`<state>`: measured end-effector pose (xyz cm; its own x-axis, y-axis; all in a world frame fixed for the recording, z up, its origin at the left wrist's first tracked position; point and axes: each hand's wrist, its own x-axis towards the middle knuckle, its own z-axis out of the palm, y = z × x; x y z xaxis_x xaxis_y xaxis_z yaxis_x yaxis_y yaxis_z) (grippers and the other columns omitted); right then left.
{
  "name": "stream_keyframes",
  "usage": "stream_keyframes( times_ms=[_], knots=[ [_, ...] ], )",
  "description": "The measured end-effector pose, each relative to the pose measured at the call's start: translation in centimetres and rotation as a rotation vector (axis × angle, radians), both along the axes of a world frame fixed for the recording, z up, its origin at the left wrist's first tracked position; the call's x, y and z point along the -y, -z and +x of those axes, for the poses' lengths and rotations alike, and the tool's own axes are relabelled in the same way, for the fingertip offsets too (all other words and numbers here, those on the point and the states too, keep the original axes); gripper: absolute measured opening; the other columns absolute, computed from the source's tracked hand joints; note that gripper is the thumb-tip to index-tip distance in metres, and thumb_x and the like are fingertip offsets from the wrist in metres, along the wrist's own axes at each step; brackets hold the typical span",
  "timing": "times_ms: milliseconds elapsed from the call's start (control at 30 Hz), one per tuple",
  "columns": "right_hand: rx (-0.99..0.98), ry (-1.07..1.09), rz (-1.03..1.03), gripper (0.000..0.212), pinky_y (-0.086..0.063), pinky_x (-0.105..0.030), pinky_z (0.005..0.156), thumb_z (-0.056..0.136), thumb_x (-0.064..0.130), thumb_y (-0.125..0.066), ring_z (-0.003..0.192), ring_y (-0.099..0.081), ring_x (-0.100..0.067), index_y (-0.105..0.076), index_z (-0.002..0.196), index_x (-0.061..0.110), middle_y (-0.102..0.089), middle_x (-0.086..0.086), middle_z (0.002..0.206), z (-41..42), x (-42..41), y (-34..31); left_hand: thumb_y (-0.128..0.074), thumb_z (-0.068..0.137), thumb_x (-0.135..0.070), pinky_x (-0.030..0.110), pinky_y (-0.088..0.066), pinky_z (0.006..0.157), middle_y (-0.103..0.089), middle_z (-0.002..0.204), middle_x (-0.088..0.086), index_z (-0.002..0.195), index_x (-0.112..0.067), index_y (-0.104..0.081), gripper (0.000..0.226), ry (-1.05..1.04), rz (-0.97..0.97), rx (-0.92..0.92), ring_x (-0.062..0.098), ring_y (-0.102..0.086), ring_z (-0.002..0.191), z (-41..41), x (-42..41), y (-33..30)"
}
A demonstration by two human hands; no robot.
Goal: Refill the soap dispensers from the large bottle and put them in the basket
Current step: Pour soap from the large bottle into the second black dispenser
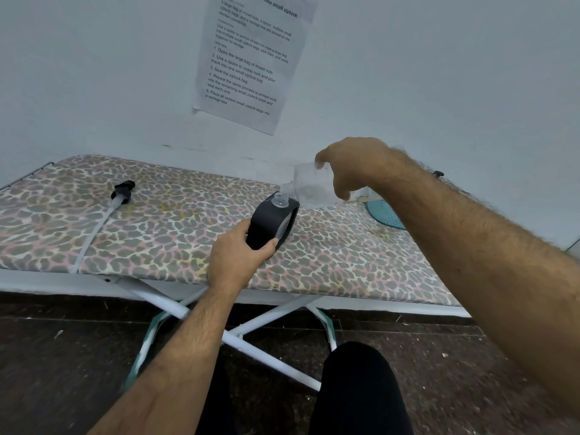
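Head view, nearest first: a knee in black trousers (361, 387) sits low in the frame over a dark floor (62, 356), with the white crossed legs (251, 334) of an ironing board just beyond. The ironing board (157, 233) carries a leopard-print cover and serves as the desk. At its near edge the left hand (235, 255) grips the lower part of a black soap dispenser (273, 224), fingers curled round it, holding it tilted with its clear open neck up. The right hand (348, 167) is clamped on a clear large bottle (310, 186), tipped so its mouth sits right at the dispenser's neck. Whether liquid is running cannot be told. Well to the left on the cover lies a black pump head (124, 189) with its long clear tube (94, 230) trailing toward the near edge. At the far right, partly behind the right forearm, a teal basket (384, 213) rests on the board. Behind everything, a printed sheet (251, 58) is stuck to the white wall (94, 73).
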<state>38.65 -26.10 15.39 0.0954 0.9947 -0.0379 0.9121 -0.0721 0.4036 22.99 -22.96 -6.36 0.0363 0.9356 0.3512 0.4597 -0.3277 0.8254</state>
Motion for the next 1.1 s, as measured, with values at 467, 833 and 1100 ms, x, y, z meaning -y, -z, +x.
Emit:
stream_keyframes(
  times_ms=[467,833,1100],
  knots=[
    [-0.021,0.012,-0.008,0.079,-0.047,-0.038,0.082,0.072,0.015,-0.08,0.115,-0.054,-0.021,-0.045,0.141,0.03,-0.058,0.002,0.128,0.3,-0.6,0.1,-0.076,0.078,-0.047,0.015,-0.046,0.06,-0.065,0.084,-0.019,0.114,-0.028,-0.066,0.041,0.021,0.006,0.037,-0.001,-0.063,0.077,-0.2,0.1,-0.1],
    [-0.026,0.024,-0.012,0.078,-0.046,-0.036,0.079,0.071,0.014,-0.079,0.111,-0.055,-0.021,-0.046,0.14,0.032,-0.059,0.001,0.125,0.4,-1.0,0.1,-0.081,0.07,-0.052,0.025,-0.055,0.074,-0.073,0.102,-0.007,0.113,-0.026,-0.067,0.051,0.029,-0.02,0.079,0.001,-0.062,0.086,-0.3,-0.2,0.2],
    [-0.006,0.027,-0.018,0.079,-0.046,-0.035,0.079,0.072,0.013,-0.079,0.111,-0.055,-0.021,-0.045,0.14,0.033,-0.059,0.001,0.123,0.1,-1.1,-0.2,-0.08,0.07,-0.054,0.031,-0.059,0.074,-0.073,0.1,-0.007,0.112,-0.027,-0.067,0.053,0.029,-0.024,0.066,0.005,-0.065,0.084,-0.3,-0.2,0.2]
  ],
)
